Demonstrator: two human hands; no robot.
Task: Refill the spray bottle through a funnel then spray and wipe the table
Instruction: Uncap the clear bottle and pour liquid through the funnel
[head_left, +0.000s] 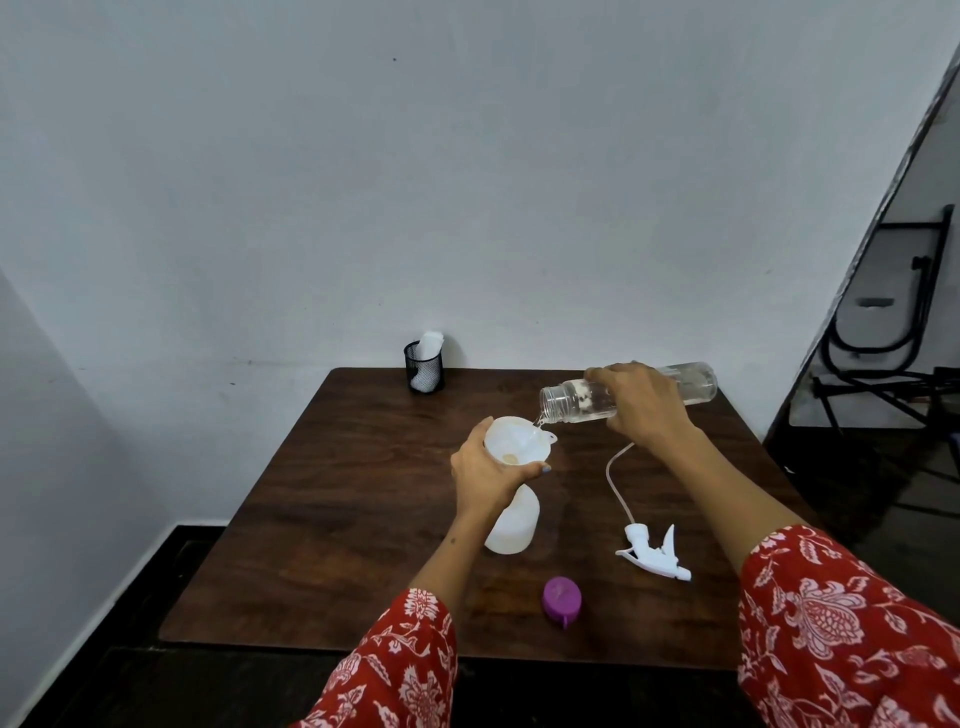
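Observation:
A white spray bottle body (513, 525) stands on the dark wooden table (322, 519) with a white funnel (517, 439) in its neck. My left hand (485, 473) grips the neck and the funnel's stem. My right hand (641, 400) holds a clear water bottle (576, 397) tipped almost level, its mouth at the funnel's rim, and a thin stream of water runs in. The white trigger spray head (655, 553) with its long tube lies on the table to the right. A purple cap (561, 598) lies near the front.
A black mesh cup (423, 368) holding white cloth or tissue stands at the table's back edge against the wall. Black folded chairs (883, 322) lean at the far right. The floor beside the table is dark.

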